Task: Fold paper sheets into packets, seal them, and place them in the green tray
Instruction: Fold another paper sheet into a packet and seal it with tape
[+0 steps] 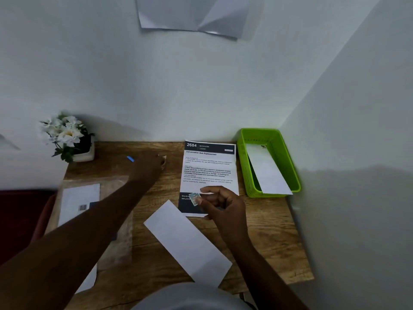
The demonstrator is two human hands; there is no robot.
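Sticker (195, 199) is what I've got pinched between thumb and fingertips of my right hand (220, 203), held just above the near end of the printed instruction sheet (209, 168) so it's ready to go on as the seal, I reckon. The folded packet (187, 240) lies flat and diagonal on the wooden table (268, 231), close in front of me, just below that hand, so the sticker only needs a short drop onto the flap. My left hand (156, 163) is stretched way out toward the back of the table, near a small blue thing (130, 159); it's too blurry to tell if the fingers are curled or flat, or if it's holding anything. The green tray (243, 153) sits in the back right corner against the wall with one finished packet (267, 170) already leaning in it, one end poking over the near rim. A stack of papers (79, 203) waits on my left, partly under my arm, probably the supply for later packets. There's also a pot of white flowers (67, 136) at the back left, well out of the way.
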